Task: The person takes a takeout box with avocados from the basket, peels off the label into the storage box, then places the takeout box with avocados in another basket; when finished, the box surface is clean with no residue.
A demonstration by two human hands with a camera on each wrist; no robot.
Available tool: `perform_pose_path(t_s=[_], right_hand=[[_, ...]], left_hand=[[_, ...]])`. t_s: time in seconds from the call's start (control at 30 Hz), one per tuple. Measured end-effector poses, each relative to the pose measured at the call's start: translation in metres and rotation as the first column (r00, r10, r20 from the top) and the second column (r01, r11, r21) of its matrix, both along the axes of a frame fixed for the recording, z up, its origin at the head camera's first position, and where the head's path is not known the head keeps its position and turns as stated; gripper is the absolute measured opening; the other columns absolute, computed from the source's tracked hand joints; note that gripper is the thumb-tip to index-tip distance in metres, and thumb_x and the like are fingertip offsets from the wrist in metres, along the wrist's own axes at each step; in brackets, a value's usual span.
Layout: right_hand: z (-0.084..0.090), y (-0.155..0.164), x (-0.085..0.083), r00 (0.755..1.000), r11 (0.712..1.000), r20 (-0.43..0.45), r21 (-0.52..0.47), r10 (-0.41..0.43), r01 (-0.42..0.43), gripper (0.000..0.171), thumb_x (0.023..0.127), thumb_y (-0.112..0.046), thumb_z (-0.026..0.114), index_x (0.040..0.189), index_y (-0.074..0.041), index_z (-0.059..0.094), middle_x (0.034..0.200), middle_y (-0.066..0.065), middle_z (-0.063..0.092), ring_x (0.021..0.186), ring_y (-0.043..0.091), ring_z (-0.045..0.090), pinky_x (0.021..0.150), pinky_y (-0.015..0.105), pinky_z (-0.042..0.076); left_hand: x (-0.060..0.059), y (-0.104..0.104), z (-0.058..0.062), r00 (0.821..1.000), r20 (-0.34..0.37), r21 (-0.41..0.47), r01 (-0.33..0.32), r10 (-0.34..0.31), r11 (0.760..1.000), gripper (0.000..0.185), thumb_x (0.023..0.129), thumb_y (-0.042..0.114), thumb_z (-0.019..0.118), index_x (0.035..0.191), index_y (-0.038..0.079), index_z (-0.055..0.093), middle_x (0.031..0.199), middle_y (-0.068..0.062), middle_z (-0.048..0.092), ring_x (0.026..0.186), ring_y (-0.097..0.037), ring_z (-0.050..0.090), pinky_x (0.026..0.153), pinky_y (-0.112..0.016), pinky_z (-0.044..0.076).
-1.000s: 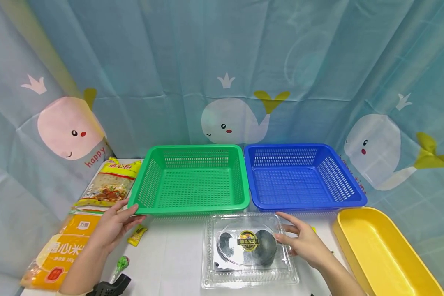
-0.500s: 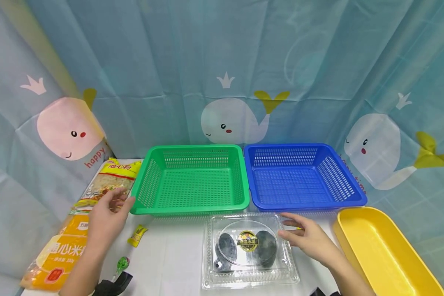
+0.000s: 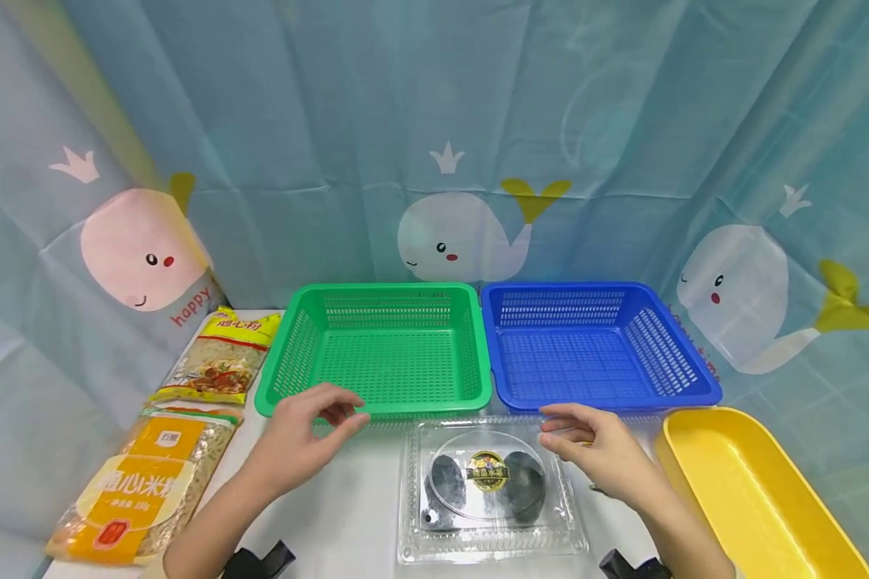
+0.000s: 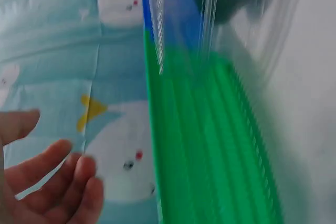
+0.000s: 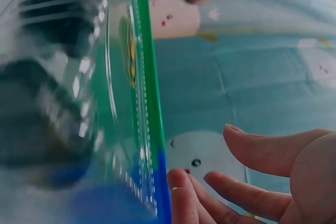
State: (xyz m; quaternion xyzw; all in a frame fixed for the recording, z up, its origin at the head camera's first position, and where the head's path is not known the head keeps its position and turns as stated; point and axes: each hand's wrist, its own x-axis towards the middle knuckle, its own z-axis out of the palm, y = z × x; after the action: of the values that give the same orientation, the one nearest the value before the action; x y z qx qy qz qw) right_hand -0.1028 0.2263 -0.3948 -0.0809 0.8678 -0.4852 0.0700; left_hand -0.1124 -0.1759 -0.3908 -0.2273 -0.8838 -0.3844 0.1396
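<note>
A clear plastic clamshell box (image 3: 488, 515) with a black-and-gold round label lies on the white table. Dark rounded things show inside; their kind I cannot tell. Left of the box, my left hand (image 3: 306, 438) hovers near the front rim of the green basket (image 3: 434, 407), its fingers loosely bent with nothing between them. My right hand (image 3: 604, 454) is beside the box's far right corner. Thumb and fingers there are apart and hold nothing; whether a fingertip touches the lid I cannot tell. Both wrist views show the box with each hand's relaxed fingers.
A blue basket (image 3: 608, 402) stands right of the green one. The yellow tub (image 3: 775, 498) is at the right edge. Two food bags lie on the left: a yellow-topped bag (image 3: 220, 358) and an orange bag (image 3: 141, 486). A whale-print curtain (image 3: 442, 96) hangs behind.
My left hand has left the green basket's left corner and moved right, toward the box. My right hand has stayed near the box's right side. The box has not visibly moved.
</note>
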Motion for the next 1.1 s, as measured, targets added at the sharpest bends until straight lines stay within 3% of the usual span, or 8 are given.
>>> perform_pose_path(t_s=[0.17, 0.33, 0.4, 0.47, 0.57, 0.63, 0.7, 1.1], right_hand=[[-0.005, -0.013, -0.002, 0.997, 0.997, -0.033, -0.025, 0.066, -0.067, 0.046, 0.091, -0.028, 0.076, 0.128, -0.004, 0.065, 0.111, 0.009, 0.073, 0.092, 0.012, 0.072, 0.075, 0.024, 0.061], [-0.012, -0.027, -0.001, 0.994, 0.994, -0.028, -0.021, 0.108, -0.109, 0.044, 0.09, -0.027, 0.078, 0.126, -0.006, 0.067, 0.112, 0.011, 0.073, 0.091, 0.012, 0.072, 0.074, 0.023, 0.06], [-0.015, -0.033, -0.002, 0.993, 0.993, -0.022, -0.018, 0.118, -0.118, 0.044, 0.089, -0.027, 0.079, 0.125, -0.007, 0.067, 0.112, 0.012, 0.073, 0.091, 0.012, 0.072, 0.074, 0.023, 0.06], [-0.017, -0.038, -0.003, 0.992, 0.992, -0.02, -0.012, 0.127, -0.127, 0.043, 0.088, -0.027, 0.08, 0.125, -0.008, 0.068, 0.113, 0.012, 0.073, 0.091, 0.012, 0.072, 0.074, 0.023, 0.06], [-0.02, -0.044, -0.003, 0.99, 0.991, -0.03, -0.002, 0.137, -0.137, 0.042, 0.087, -0.026, 0.081, 0.123, -0.009, 0.07, 0.112, 0.011, 0.074, 0.091, 0.012, 0.072, 0.073, 0.022, 0.06], [-0.021, -0.047, -0.004, 0.99, 0.99, -0.038, 0.01, 0.138, -0.138, 0.042, 0.085, -0.026, 0.082, 0.122, -0.01, 0.07, 0.11, 0.009, 0.074, 0.089, 0.011, 0.072, 0.071, 0.022, 0.06], [-0.022, -0.05, -0.003, 0.988, 0.99, -0.052, 0.023, 0.142, -0.141, 0.043, 0.084, -0.027, 0.083, 0.121, -0.009, 0.071, 0.109, 0.007, 0.074, 0.087, 0.009, 0.071, 0.069, 0.022, 0.06], [-0.022, -0.06, 0.0, 0.982, 0.974, -0.064, 0.155, 0.177, -0.166, 0.047, 0.077, -0.031, 0.088, 0.116, -0.011, 0.072, 0.093, -0.002, 0.063, 0.065, 0.002, 0.053, 0.055, 0.021, 0.048]], left_hand=[[0.001, 0.022, -0.018, 0.965, 0.239, -0.05, 0.124, -0.108, 0.991, 0.018, 0.095, 0.041, 0.07, 0.086, 0.025, 0.068, 0.079, 0.016, 0.062, 0.073, 0.001, 0.058, 0.065, -0.021, 0.056], [0.003, 0.035, -0.038, 0.904, 0.42, -0.084, 0.133, -0.086, 0.988, 0.036, 0.092, 0.053, 0.069, 0.086, 0.017, 0.066, 0.075, 0.01, 0.064, 0.068, -0.003, 0.059, 0.06, -0.021, 0.052], [0.002, 0.037, -0.045, 0.834, 0.543, -0.006, 0.123, -0.1, 0.992, 0.043, 0.093, 0.053, 0.067, 0.094, 0.009, 0.066, 0.076, 0.002, 0.068, 0.067, -0.009, 0.064, 0.059, -0.026, 0.056], [-0.001, 0.037, -0.052, 0.732, 0.661, 0.137, 0.095, -0.162, 0.986, 0.051, 0.095, 0.05, 0.066, 0.106, 0.0, 0.061, 0.08, -0.007, 0.07, 0.069, -0.019, 0.069, 0.061, -0.033, 0.062], [-0.005, 0.038, -0.062, 0.579, 0.766, 0.335, 0.015, -0.281, 0.942, 0.057, 0.099, 0.044, 0.063, 0.119, -0.008, 0.052, 0.089, -0.017, 0.07, 0.074, -0.03, 0.072, 0.065, -0.044, 0.065], [-0.007, 0.04, -0.067, 0.524, 0.787, 0.403, -0.038, -0.325, 0.914, 0.06, 0.099, 0.043, 0.062, 0.123, -0.009, 0.048, 0.095, -0.017, 0.068, 0.079, -0.029, 0.072, 0.069, -0.045, 0.065], [-0.009, 0.043, -0.07, 0.512, 0.793, 0.421, -0.071, -0.329, 0.904, 0.059, 0.098, 0.042, 0.064, 0.124, -0.009, 0.048, 0.099, -0.016, 0.066, 0.082, -0.026, 0.071, 0.069, -0.044, 0.065], [-0.015, 0.052, -0.075, 0.519, 0.791, 0.45, -0.132, -0.325, 0.883, 0.049, 0.093, 0.03, 0.072, 0.113, -0.009, 0.05, 0.101, -0.013, 0.061, 0.077, -0.02, 0.067, 0.07, -0.033, 0.065]])
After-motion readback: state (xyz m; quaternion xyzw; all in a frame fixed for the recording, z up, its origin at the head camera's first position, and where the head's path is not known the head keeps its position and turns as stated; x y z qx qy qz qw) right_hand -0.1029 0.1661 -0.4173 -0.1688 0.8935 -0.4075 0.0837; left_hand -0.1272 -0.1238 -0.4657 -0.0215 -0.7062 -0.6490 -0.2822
